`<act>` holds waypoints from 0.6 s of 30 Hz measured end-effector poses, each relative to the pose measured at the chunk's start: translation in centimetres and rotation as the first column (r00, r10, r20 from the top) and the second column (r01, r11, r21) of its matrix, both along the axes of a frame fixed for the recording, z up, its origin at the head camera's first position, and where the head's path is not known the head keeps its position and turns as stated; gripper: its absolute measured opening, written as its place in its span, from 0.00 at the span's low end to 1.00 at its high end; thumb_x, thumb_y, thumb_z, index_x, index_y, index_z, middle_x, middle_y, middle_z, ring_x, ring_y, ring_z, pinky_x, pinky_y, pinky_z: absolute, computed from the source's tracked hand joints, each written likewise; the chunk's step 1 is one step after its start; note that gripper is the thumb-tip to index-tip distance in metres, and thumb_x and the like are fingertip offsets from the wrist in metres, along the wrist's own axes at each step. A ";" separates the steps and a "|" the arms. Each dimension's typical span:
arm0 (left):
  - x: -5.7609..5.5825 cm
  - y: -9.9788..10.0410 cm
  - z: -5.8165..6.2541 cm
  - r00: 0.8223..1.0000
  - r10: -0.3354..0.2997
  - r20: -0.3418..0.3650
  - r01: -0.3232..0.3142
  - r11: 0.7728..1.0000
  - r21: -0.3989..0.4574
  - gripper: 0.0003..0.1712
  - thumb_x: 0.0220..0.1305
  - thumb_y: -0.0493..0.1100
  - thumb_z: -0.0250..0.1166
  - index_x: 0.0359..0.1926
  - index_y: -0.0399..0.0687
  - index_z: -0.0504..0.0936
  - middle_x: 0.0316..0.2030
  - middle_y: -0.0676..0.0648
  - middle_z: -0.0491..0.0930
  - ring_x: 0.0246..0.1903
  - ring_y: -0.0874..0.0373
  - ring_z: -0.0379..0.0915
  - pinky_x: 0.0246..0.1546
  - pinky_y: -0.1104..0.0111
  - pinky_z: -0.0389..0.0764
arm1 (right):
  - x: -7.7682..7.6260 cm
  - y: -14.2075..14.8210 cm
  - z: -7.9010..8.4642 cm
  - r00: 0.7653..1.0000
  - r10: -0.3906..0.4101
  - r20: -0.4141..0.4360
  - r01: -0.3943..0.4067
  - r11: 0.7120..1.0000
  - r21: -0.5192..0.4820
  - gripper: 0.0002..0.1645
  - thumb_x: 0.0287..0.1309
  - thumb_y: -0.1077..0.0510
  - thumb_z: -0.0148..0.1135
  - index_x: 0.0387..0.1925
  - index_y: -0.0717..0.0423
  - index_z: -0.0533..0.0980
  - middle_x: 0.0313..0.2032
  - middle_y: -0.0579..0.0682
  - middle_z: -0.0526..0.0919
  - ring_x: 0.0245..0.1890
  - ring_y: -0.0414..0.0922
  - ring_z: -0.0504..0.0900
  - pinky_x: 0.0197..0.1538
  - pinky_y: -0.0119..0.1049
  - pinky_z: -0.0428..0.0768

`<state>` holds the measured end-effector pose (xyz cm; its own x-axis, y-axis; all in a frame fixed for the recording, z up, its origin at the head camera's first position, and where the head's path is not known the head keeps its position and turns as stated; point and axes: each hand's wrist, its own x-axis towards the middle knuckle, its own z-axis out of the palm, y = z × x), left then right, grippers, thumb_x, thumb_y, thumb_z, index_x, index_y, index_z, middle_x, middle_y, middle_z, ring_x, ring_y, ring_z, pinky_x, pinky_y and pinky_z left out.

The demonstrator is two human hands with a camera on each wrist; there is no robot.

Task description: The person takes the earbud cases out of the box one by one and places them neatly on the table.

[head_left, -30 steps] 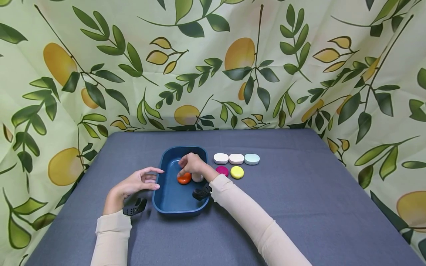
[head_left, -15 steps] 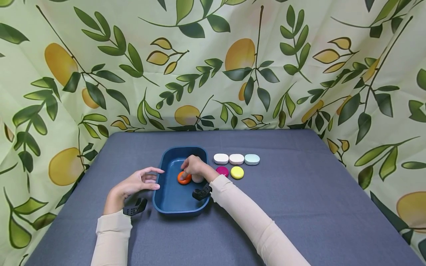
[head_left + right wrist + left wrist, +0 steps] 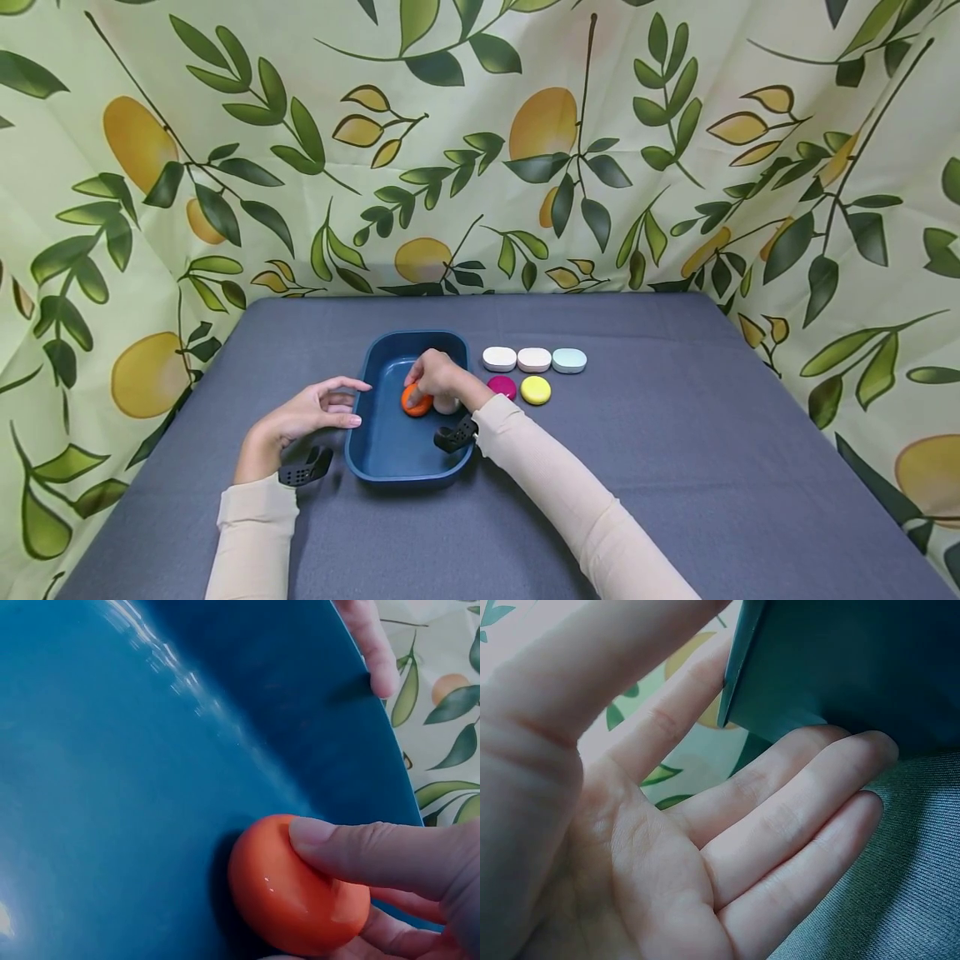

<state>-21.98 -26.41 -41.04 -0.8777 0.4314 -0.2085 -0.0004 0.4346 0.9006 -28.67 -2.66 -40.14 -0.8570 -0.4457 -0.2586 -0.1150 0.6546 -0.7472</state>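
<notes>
My right hand (image 3: 438,375) is inside the blue bin (image 3: 401,479), pinching a glossy orange round puck (image 3: 281,896). The thumb lies on top of the puck and fingers curl beneath its far side, close over the bin floor. A pale rounded shape (image 3: 446,405) shows just under this hand. At the bin's left side is my left hand (image 3: 311,408), palm facing the wall, its fingers loosely extended. In the left wrist view, the index finger reaches the rim while the other fingertips lie against the outer wall.
Right of the bin stands a row of oval pieces: white (image 3: 499,359), pale pink (image 3: 534,360) and light blue (image 3: 569,360). Nearer are a magenta round piece (image 3: 502,387) and a yellow one (image 3: 536,390). A leaf-patterned cloth (image 3: 465,183) hangs behind the grey-blue table (image 3: 637,433).
The right hand's thumb and fingers have come down and closed on the orange puck. The left hand has stayed at the bin's left side.
</notes>
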 end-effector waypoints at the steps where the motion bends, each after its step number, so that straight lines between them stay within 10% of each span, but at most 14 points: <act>1: 0.0 0.0 0.0 1.000 0.000 0.000 0.000 1.000 -0.001 0.38 0.58 0.43 0.70 0.66 0.35 0.64 0.62 0.27 0.69 0.59 0.42 0.73 0.57 0.53 0.79 | 0.0 0.1 0.1 1.000 0.001 -0.001 -0.001 1.000 -0.005 0.12 0.44 0.66 0.75 0.34 0.61 0.84 0.36 0.53 0.83 0.34 0.42 0.74 0.39 0.30 0.81; 18: 0.0 0.1 0.1 1.000 0.013 -0.001 -0.013 0.999 -0.036 0.36 0.59 0.44 0.69 0.66 0.38 0.66 0.65 0.28 0.67 0.62 0.39 0.70 0.60 0.48 0.75 | 0.3 1.1 2.2 0.980 -0.093 0.174 0.134 0.962 -0.238 0.14 0.41 0.65 0.77 0.35 0.61 0.85 0.40 0.56 0.88 0.32 0.39 0.81 0.42 0.34 0.85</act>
<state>-21.98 -26.34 -40.97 -0.8832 0.4125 -0.2232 -0.0057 0.4665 0.8845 -28.35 -1.52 -37.97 -0.8620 -0.4153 -0.2907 0.0836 0.4491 -0.8895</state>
